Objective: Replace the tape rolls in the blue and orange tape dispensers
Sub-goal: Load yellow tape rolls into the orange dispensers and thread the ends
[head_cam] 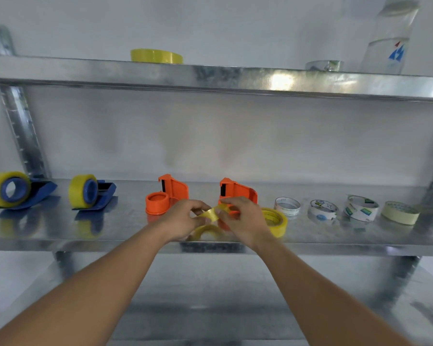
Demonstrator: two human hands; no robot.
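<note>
Head view, looking at a metal shelf [60, 236]. At centre, the left hand [183, 221] and right hand [243, 218] meet, fingers pinched together on a strip of yellow tape [211, 213] stretched between them. Just below the hands lies a yellow roll [205, 231], partly hidden. A second yellow roll [276, 221] sits just right of the right hand. Behind the hands stand two orange dispensers, one left of centre [168, 196] and one partly hidden behind the right hand [238, 191]. At far left are two blue dispensers [18, 192] [91, 192], each loaded with yellow tape. At right sit four pale rolls [286, 207] in a row. On the upper shelf: another yellow roll [156, 56] and a clear bottle [390, 38].
</note>
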